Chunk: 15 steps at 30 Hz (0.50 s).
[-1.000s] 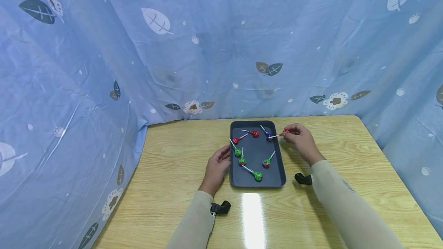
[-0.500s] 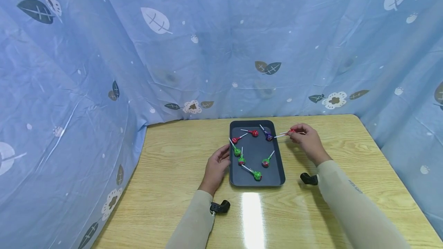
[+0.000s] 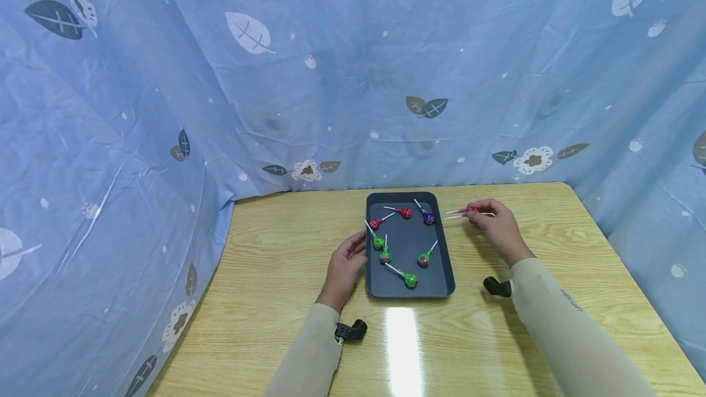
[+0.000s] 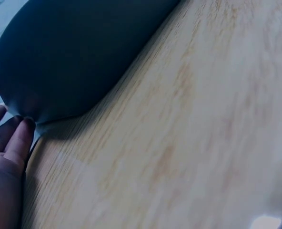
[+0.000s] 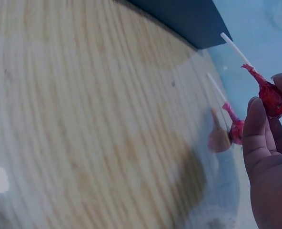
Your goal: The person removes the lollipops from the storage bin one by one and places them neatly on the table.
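In the head view my left hand [image 3: 346, 265] rests at the left side of a dark grey tray [image 3: 405, 291], its fingertips touching the outer wall. To the right of the tray, my right hand [image 3: 496, 226] pinches a red-wrapped lollipop [image 5: 273, 101] by its candy end between thumb and fingers, white stick pointing toward the tray. Another red lollipop [image 5: 237, 131] lies on the table just beyond it, partly hidden by the fingers. Inside the tray are two red lollipops, one upper middle [image 3: 406, 213], one left [image 3: 375, 224], a purple lollipop [image 3: 429, 219] and several green lollipops [image 3: 410, 280].
The tray stands on a wood-grain table [image 3: 287, 250], near its far edge. A blue patterned curtain [image 3: 331, 90] hangs behind and along both sides. Black wrist cameras jut out at the left wrist [image 3: 352, 330] and right wrist [image 3: 498, 287]. Light glares off the tabletop in front of the tray.
My right hand has moved right with its lollipop, away from the tray's right rim. The red lollipop on the table has come into clearer view. My left hand and the tray stay put.
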Each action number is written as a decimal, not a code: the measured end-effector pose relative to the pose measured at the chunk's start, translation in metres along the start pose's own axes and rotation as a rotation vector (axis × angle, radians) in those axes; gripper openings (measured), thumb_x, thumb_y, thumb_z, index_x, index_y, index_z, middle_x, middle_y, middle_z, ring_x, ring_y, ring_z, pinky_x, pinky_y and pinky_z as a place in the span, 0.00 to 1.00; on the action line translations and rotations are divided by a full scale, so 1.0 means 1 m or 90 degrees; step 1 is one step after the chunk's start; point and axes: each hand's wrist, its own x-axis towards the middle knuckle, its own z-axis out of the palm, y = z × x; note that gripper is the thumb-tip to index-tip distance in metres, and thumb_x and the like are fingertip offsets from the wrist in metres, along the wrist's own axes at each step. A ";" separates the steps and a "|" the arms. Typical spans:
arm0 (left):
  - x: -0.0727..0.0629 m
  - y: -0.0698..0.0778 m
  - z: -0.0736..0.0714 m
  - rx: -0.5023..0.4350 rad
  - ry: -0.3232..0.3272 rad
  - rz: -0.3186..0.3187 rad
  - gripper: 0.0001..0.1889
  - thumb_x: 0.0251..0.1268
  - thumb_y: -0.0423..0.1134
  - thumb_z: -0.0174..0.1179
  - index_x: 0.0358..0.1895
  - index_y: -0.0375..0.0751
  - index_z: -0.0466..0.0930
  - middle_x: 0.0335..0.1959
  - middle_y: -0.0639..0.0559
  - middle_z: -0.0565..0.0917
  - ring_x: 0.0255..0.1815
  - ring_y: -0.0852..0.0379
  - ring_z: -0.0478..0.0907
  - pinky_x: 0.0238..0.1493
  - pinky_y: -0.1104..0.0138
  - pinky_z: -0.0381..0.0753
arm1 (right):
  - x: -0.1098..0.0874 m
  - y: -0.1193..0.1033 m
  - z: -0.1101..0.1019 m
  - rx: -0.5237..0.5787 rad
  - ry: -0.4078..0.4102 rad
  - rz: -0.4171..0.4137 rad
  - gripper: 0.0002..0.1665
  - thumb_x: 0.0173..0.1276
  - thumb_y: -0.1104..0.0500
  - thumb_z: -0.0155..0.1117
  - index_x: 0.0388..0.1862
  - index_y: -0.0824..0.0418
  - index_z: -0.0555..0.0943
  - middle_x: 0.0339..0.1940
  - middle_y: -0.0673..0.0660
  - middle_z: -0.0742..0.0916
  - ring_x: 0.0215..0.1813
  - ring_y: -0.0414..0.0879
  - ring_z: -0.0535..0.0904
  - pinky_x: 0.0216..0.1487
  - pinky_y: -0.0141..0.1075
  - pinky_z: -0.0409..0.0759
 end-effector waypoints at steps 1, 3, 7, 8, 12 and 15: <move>0.000 0.000 0.000 -0.002 0.000 0.001 0.31 0.72 0.25 0.57 0.79 0.34 0.73 0.71 0.41 0.81 0.71 0.45 0.79 0.69 0.62 0.80 | 0.001 0.002 -0.001 0.005 -0.001 0.003 0.26 0.86 0.60 0.61 0.72 0.77 0.72 0.68 0.69 0.78 0.58 0.49 0.82 0.59 0.37 0.87; 0.000 -0.001 0.000 -0.004 0.001 0.001 0.31 0.72 0.25 0.57 0.79 0.34 0.73 0.71 0.41 0.81 0.71 0.45 0.79 0.68 0.63 0.80 | 0.002 0.005 -0.002 0.000 0.002 0.007 0.26 0.86 0.61 0.61 0.72 0.77 0.72 0.69 0.71 0.76 0.58 0.47 0.82 0.58 0.36 0.87; 0.001 -0.002 -0.001 -0.010 0.002 0.002 0.31 0.73 0.24 0.57 0.79 0.34 0.73 0.71 0.39 0.80 0.72 0.44 0.78 0.69 0.63 0.80 | 0.001 0.007 -0.002 -0.035 0.012 0.011 0.24 0.86 0.60 0.61 0.71 0.76 0.74 0.67 0.71 0.77 0.55 0.45 0.82 0.56 0.33 0.87; 0.001 -0.003 -0.001 -0.011 0.002 0.002 0.31 0.72 0.24 0.57 0.79 0.34 0.73 0.71 0.39 0.80 0.72 0.44 0.78 0.69 0.63 0.80 | 0.000 0.007 -0.002 -0.046 0.016 0.012 0.24 0.86 0.60 0.61 0.71 0.76 0.74 0.66 0.71 0.77 0.54 0.44 0.82 0.55 0.32 0.87; 0.002 -0.004 -0.001 -0.013 0.001 0.006 0.31 0.72 0.23 0.57 0.79 0.34 0.73 0.71 0.38 0.80 0.72 0.43 0.78 0.69 0.63 0.79 | -0.002 0.008 -0.002 -0.056 0.026 0.020 0.24 0.86 0.60 0.62 0.71 0.75 0.75 0.65 0.71 0.78 0.53 0.43 0.81 0.52 0.29 0.86; 0.002 -0.004 -0.001 -0.014 -0.001 0.006 0.31 0.72 0.23 0.57 0.79 0.34 0.73 0.72 0.38 0.80 0.72 0.43 0.77 0.69 0.63 0.79 | -0.002 0.010 -0.003 -0.058 0.033 0.028 0.25 0.85 0.61 0.63 0.72 0.75 0.74 0.66 0.71 0.77 0.53 0.42 0.80 0.52 0.27 0.85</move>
